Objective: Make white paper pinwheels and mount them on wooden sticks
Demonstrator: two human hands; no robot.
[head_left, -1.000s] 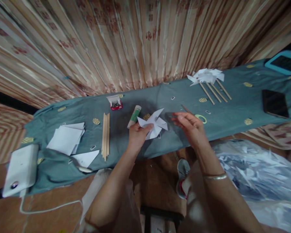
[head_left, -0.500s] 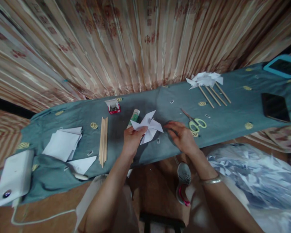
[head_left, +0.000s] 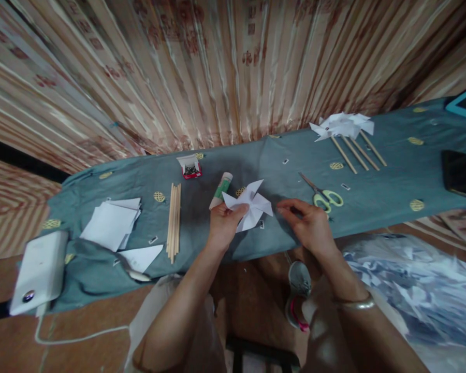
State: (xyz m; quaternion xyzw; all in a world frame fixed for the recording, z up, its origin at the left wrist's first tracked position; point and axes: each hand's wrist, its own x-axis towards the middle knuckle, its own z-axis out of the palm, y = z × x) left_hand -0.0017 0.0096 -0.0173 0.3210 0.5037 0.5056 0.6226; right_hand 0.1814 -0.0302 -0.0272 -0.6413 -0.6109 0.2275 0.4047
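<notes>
My left hand (head_left: 226, 221) pinches a white paper pinwheel head (head_left: 253, 206) at its folded centre, thumb on top, above the cloth-covered table. Just right of its blades is my right hand (head_left: 309, 224), apart from the paper. Its thumb and forefinger tips come together; anything between them is too small to make out. A green-and-white tube (head_left: 221, 190) lies behind my left hand. Beyond my right hand rest scissors (head_left: 321, 194) with pale green handles. Farther back, an opened small red box (head_left: 191, 169) holds small metal pieces.
Wooden sticks (head_left: 174, 223) lie left of my hands, beside stacked white paper (head_left: 111, 223) and a folded sheet (head_left: 142, 257). Pinwheels on sticks (head_left: 345, 126) lie at back right. A white device (head_left: 39, 272) with a cable, a dark phone (head_left: 462, 173) and a plastic bag (head_left: 415, 290) flank the space.
My view has shifted slightly, so the table things appear farther right. My right hand's thumb and forefinger have drawn together. My left hand keeps its hold on the pinwheel head.
</notes>
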